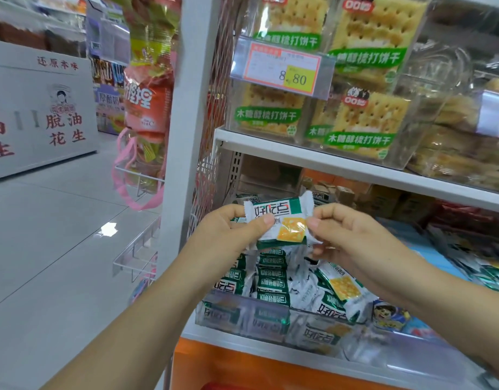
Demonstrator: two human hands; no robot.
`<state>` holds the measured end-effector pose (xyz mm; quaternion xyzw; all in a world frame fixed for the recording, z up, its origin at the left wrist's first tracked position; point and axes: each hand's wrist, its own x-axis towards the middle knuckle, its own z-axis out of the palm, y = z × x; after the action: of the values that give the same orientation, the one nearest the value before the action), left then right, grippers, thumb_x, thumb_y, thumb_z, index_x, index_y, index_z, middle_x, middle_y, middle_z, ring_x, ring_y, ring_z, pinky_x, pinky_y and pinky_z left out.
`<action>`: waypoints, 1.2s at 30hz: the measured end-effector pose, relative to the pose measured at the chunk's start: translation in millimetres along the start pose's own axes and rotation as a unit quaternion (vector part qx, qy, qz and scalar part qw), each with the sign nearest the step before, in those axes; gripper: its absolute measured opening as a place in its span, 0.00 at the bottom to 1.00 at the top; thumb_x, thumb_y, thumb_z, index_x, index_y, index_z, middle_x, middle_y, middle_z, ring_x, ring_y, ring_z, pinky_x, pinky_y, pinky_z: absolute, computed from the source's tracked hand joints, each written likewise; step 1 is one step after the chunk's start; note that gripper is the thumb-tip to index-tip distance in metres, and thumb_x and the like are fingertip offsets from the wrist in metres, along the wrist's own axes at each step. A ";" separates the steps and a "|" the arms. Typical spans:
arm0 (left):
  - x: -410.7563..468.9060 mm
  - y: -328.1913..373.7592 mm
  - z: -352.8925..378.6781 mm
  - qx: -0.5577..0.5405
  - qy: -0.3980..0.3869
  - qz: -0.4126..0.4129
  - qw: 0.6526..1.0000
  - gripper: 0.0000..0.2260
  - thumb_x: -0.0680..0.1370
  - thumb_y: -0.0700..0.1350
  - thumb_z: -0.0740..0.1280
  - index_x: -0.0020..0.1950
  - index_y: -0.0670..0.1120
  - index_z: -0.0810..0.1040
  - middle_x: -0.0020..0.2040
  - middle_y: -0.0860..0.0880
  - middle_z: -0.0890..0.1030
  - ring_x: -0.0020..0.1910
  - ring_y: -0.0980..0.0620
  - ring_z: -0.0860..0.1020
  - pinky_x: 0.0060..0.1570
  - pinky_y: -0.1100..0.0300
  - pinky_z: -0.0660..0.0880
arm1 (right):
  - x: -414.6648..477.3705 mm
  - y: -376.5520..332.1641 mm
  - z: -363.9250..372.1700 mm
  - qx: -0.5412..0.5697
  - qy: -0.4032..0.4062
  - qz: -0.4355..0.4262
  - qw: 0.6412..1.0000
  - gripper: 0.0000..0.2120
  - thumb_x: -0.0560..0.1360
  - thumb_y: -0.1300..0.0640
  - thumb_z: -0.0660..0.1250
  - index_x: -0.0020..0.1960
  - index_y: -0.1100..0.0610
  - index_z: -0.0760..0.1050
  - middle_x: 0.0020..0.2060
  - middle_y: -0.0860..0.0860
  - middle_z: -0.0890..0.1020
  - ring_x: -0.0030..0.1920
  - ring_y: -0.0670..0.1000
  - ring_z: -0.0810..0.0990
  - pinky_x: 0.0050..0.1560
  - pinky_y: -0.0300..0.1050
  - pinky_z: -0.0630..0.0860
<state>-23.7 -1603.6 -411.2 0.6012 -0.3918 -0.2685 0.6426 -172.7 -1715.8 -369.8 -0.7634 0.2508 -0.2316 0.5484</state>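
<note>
A small white and green cracker packet [279, 220] with a yellow cracker picture is held up in front of a shop shelf. My left hand [228, 235] pinches its left end between thumb and fingers. My right hand [346, 235] pinches its right end the same way. Directly below lies a clear plastic bin [242, 313] holding several packets of the same kind.
The white shelf [327, 161] above carries clear boxes of soda crackers [366, 119] and a price tag [282, 68] reading 8.80. Hanging snack bags [147, 102] flank the shelf post on the left. An aisle of pale floor tiles [59, 249] and a white display stand [40, 108] lie to the left.
</note>
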 end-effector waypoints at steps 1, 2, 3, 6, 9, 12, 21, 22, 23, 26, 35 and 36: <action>1.0 -1.0 0.6 -0.009 -0.004 -0.015 1.000 0.16 0.69 0.58 0.70 0.50 0.50 0.79 0.38 0.54 0.85 0.32 0.62 0.78 0.40 0.61 0.70 | 0.5 1.2 0.6 0.018 -0.004 0.019 1.000 0.10 0.69 0.52 0.68 0.45 0.57 0.74 0.30 0.46 0.75 0.31 0.46 0.74 0.51 0.50 0.77; 1.9 -1.2 1.0 -0.026 -0.010 -0.029 0.999 0.16 0.68 0.57 0.70 0.49 0.49 0.78 0.37 0.54 0.85 0.32 0.61 0.79 0.39 0.63 0.71 | 0.7 1.8 1.5 0.037 -0.006 0.036 0.999 0.07 0.71 0.54 0.67 0.44 0.57 0.73 0.29 0.47 0.75 0.30 0.47 0.74 0.51 0.50 0.78; 2.6 -1.4 1.1 -0.047 -0.018 -0.043 0.998 0.15 0.68 0.55 0.71 0.48 0.47 0.78 0.38 0.53 0.85 0.34 0.59 0.81 0.39 0.64 0.74 | 0.9 2.2 2.2 0.057 -0.007 0.052 0.997 0.05 0.73 0.56 0.66 0.44 0.58 0.73 0.28 0.49 0.74 0.29 0.47 0.73 0.50 0.49 0.78; 3.9 -2.8 -0.3 -0.084 -0.040 -0.078 0.993 0.20 0.63 0.55 0.72 0.48 0.43 0.76 0.44 0.46 0.85 0.41 0.51 0.84 0.47 0.58 0.79 | 2.3 1.5 3.3 0.110 -0.012 0.082 0.990 0.03 0.75 0.60 0.65 0.44 0.59 0.73 0.26 0.50 0.71 0.26 0.46 0.70 0.41 0.43 0.79; 2.0 -0.2 -0.6 -0.103 -0.046 -0.106 0.988 0.22 0.65 0.54 0.72 0.50 0.39 0.76 0.53 0.40 0.82 0.40 0.50 0.84 0.45 0.61 0.79 | 4.9 1.2 4.0 0.144 -0.011 0.107 0.984 0.03 0.75 0.61 0.64 0.47 0.60 0.73 0.24 0.50 0.69 0.24 0.45 0.68 0.33 0.39 0.77; 0.9 3.2 -0.1 -0.152 -0.041 -0.147 0.976 0.15 0.74 0.50 0.68 0.54 0.40 0.78 0.52 0.42 0.82 0.36 0.52 0.84 0.36 0.67 0.77 | 6.5 0.1 4.0 0.184 -0.002 0.136 0.973 0.02 0.76 0.62 0.64 0.48 0.60 0.72 0.23 0.49 0.68 0.23 0.45 0.66 0.31 0.39 0.75; 0.0 5.3 -7.3 -0.237 -0.059 -0.187 0.951 0.11 0.71 0.39 0.69 0.53 0.42 0.77 0.34 0.48 0.83 0.29 0.58 0.80 0.34 0.68 0.77 | 8.1 -1.3 -5.1 0.267 0.024 0.205 0.941 0.06 0.73 0.62 0.64 0.39 0.58 0.68 0.21 0.49 0.68 0.20 0.44 0.66 0.26 0.36 0.75; -0.4 6.2 -7.7 -0.245 -0.061 -0.189 0.949 0.11 0.71 0.38 0.69 0.53 0.41 0.77 0.33 0.48 0.83 0.29 0.58 0.80 0.34 0.68 0.78 | 8.6 -2.2 -6.5 0.262 0.027 0.206 0.943 0.07 0.71 0.62 0.66 0.38 0.58 0.68 0.21 0.49 0.68 0.20 0.44 0.67 0.26 0.36 0.75; -0.1 6.4 -8.1 -0.251 -0.062 -0.192 0.947 0.11 0.71 0.38 0.69 0.53 0.41 0.77 0.33 0.48 0.83 0.28 0.58 0.80 0.34 0.67 0.78 | 8.9 -3.1 -7.9 0.256 0.028 0.207 0.944 0.07 0.68 0.62 0.67 0.37 0.58 0.69 0.21 0.49 0.68 0.20 0.44 0.67 0.27 0.37 0.76; 0.3 7.4 -9.8 -0.261 -0.060 -0.198 0.943 0.11 0.72 0.37 0.68 0.54 0.40 0.77 0.33 0.47 0.83 0.28 0.57 0.80 0.33 0.66 0.78 | 10.3 -4.5 -10.2 0.249 0.024 0.216 0.944 0.09 0.64 0.63 0.68 0.42 0.59 0.71 0.21 0.49 0.68 0.20 0.44 0.67 0.28 0.38 0.77; 1.4 4.2 -11.5 -0.147 -0.043 -0.137 0.979 0.07 0.77 0.37 0.66 0.55 0.44 0.78 0.27 0.53 0.78 0.23 0.61 0.72 0.30 0.70 0.73 | 10.0 -3.5 -9.3 0.146 0.012 0.161 0.976 0.04 0.75 0.65 0.64 0.49 0.59 0.73 0.21 0.49 0.68 0.21 0.45 0.66 0.41 0.42 0.78; 1.2 4.1 -10.8 -0.129 -0.036 -0.118 0.984 0.06 0.78 0.37 0.65 0.53 0.44 0.78 0.27 0.53 0.79 0.23 0.61 0.72 0.30 0.71 0.73 | 9.6 -4.5 -8.7 0.119 0.012 0.143 0.983 0.03 0.76 0.64 0.64 0.46 0.58 0.72 0.20 0.49 0.68 0.21 0.45 0.66 0.42 0.43 0.78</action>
<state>-14.6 -1597.9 -406.6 0.5456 -0.3026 -0.4122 0.6640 -170.2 -1726.9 -362.2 -0.6463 0.3345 -0.1881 0.6596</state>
